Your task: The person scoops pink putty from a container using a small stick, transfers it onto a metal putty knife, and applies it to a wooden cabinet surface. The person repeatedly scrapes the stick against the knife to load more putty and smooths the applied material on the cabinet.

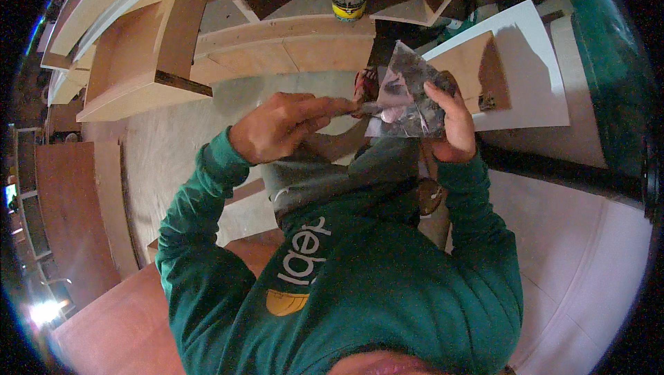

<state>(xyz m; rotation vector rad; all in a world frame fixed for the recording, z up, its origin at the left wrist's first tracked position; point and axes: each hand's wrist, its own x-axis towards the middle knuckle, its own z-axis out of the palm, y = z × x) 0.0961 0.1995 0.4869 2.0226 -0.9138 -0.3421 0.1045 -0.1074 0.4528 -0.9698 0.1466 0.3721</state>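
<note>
- Grey flat square-cornered sheet [423, 107], stained and smeared, is held up above the lap, tilted, between the two hands.
- Soft pink paste [391, 115] is gathered in a small lump on it, with paler streaks around.
- The paste's edge is reached by a slim grey blade-like tool [372, 108]; whether they touch is too blurred to tell.
- By the left hand [271, 128] the tool is pinched, index finger stretched along it, the others curled.
- By the right hand [457, 120] the sheet's far side is gripped, thumb on top; the fingers underneath are hidden.
- The working of the paste is judged to be partway: it has been laid out and smeared, but lump and streaks are left uneven.
- Beyond, a brown rectangular board [476, 76] is laid on a large white panel [542, 88]; a yellow-and-black tin [348, 7] is set farther off.
</note>
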